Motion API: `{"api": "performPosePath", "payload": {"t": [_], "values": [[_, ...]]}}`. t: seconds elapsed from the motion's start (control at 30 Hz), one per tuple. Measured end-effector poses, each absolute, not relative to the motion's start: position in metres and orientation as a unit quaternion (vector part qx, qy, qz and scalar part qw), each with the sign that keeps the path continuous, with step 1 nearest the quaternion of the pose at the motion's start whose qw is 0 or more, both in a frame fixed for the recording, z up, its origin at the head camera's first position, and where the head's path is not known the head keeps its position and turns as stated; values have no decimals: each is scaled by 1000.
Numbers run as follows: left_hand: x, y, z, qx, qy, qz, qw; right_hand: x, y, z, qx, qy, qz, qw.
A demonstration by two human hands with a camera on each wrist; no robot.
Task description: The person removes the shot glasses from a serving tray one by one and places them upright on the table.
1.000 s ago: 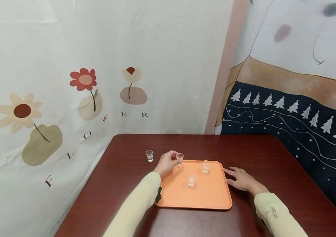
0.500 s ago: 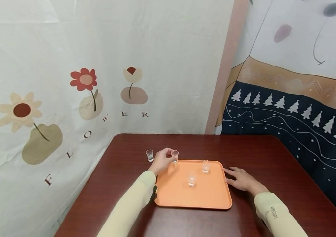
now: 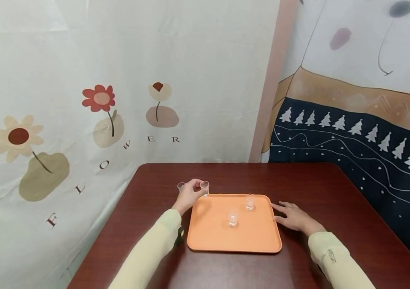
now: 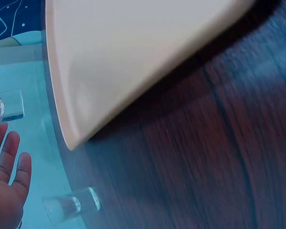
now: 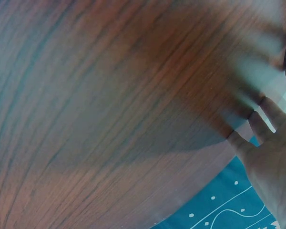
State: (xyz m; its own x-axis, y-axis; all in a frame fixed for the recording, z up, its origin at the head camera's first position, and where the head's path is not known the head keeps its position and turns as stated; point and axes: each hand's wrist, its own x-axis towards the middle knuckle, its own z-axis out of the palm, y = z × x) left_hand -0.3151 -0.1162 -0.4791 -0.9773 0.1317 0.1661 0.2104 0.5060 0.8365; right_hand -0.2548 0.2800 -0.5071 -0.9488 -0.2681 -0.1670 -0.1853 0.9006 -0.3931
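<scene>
My left hand pinches a small clear shot glass upright above the far left corner of the orange tray. In the left wrist view the held glass shows at the left edge, by the fingertips. Another shot glass stands on the table behind that hand, partly hidden by it. On the tray are two more, one glass near the middle and one glass near the far right corner. My right hand rests with spread fingers at the tray's right edge.
The dark red-brown table reaches back to a pale curtain printed with flowers. A navy cloth with white trees hangs at the right.
My left hand has moved left and away from me, carrying the shot glass from over the tray to its far left corner. The right hand stays at the tray's edge.
</scene>
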Motion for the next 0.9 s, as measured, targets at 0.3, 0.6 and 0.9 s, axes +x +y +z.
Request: {"api": "performPosePath", "payload": {"t": [0.3,0.6,0.9], "values": [[-310,-135,-482,-82,-876,-468,83,-255,279,-503,-121,969,-187,107],[-295,-164,-487,-59,-875,-469,107,-253,279,-504,-118,968,-187,117],[-287,-187,-489,-12,-878,-463,123,-254,280,-504,-119,969,-187,113]]}}
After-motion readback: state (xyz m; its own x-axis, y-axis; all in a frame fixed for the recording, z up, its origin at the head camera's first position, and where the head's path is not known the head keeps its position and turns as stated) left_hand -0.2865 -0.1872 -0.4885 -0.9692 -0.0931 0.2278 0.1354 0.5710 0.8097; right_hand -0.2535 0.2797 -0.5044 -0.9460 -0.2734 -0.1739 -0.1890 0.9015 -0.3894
